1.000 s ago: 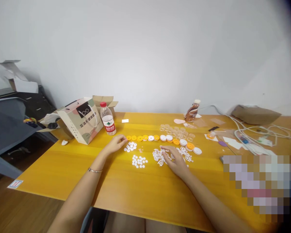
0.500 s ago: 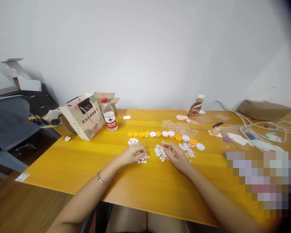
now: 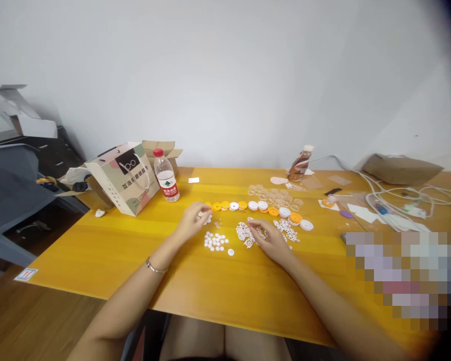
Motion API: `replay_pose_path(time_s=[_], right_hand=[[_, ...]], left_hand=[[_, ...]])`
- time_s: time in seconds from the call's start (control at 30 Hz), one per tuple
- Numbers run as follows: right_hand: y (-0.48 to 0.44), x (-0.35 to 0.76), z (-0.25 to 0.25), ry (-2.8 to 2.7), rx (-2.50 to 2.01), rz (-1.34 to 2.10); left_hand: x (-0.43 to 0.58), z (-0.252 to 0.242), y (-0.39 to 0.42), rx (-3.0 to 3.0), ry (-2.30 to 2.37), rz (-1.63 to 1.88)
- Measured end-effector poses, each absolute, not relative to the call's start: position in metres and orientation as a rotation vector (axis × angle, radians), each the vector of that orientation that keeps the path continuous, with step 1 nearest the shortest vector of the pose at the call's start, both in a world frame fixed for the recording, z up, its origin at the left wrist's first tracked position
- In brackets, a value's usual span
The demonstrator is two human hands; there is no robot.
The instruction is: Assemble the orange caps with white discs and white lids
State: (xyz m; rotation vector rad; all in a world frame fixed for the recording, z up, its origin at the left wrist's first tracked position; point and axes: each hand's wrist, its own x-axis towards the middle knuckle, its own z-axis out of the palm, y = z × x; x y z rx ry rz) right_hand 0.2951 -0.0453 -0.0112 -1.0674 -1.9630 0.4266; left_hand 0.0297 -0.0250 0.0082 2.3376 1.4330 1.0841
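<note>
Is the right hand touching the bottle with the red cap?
No, the right hand is at the white openwork pieces, well apart from the red-capped bottle.

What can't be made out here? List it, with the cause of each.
All in the head view:
Whether the left hand holds anything: the hand itself blocks the view.
Some small, round, white plastic pieces: partly covered by that hand.
Whether the right hand grips one of the flat white openwork plastic pieces: too small.
Right part of the yellow wooden table: covered by a pixelated block.
</note>
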Motion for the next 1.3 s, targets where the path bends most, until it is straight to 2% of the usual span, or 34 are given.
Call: replay_pose_path(time_s=[0.07,0.27,0.53,0.6,0.67,0.83,1.1,1.3], right_hand=[[-0.046,0.295,-0.011,-1.953,-1.073,0.424],[-0.045,0.294,-0.012,-1.967,-1.065,0.458],[-0.044,0.295,-0.015,-1.957,-1.073,0.493],[-0.044,0.296,-0.015,-1.962,-1.068,0.491],[-0.044,0.296,-0.014,-1.963,-1.074,0.482],[-0.044,0.298,-0.011,-1.976,-1.105,0.470],[-0.044,0.296,-0.014,-2.017,-1.066,0.503],[-0.048,0.294,-0.011,-2.030,-1.035,0.522]], left_hand=[[0.007,0.003,-0.006,2.297,1.648,1.002],[-0.024,-0.014,0.016,2.321,1.650,0.824],[-0.019,-0.005,0.009,2.283,1.723,0.853],[-0.008,0.004,-0.003,2.276,1.672,0.943],[0.011,0.013,-0.020,2.270,1.405,1.064],[0.057,0.023,-0.061,2.495,0.897,0.705],[0.070,0.008,-0.064,2.589,0.877,0.530],[0.064,0.008,-0.058,2.569,0.961,0.646]])
